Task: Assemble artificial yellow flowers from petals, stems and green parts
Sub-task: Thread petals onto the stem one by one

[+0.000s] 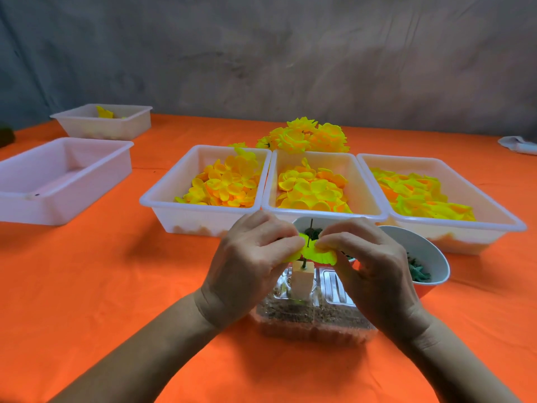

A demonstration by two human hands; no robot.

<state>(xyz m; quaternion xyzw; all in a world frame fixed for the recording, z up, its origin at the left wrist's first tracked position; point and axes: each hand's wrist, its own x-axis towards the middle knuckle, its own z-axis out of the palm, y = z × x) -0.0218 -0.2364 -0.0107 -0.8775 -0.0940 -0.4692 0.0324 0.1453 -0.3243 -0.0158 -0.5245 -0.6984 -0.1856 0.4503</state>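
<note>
We have a yellow petal layer [309, 251] threaded on a thin dark stem [310, 228], held low in the middle of the view just above a small pale block [303, 279] that the stem is stuck into. The stem's long axis runs close to vertical, its free tip pointing up and slightly away from us toward the trays; the petal layer sits across it, roughly flat, its cupped lobes spreading left and right.

Our left hand [250, 257] pinches the layer's left lobe between thumb and curled fingers, and our right hand [369, 263] pinches the right lobe the same way, so both are closed on the petal and neither is on the stem.

What could go wrong, as we judge it: with nothing steadying the stem but the block, an uneven push down could tilt or bend it, or pull it out of the block. Pinching the thin lobes hard could tear the centre hole or crease the petal. We cannot quite tell from this angle whether the hole is seated squarely on the stem, since our fingertips cover it.

The block stands in a clear plastic box [313, 321] holding brownish grit. Just behind sit two bowls of green parts [420, 271], then three white trays of loose petals [226, 184], with finished yellow flowers [308, 136] beyond them on the orange tablecloth [116, 286].
</note>
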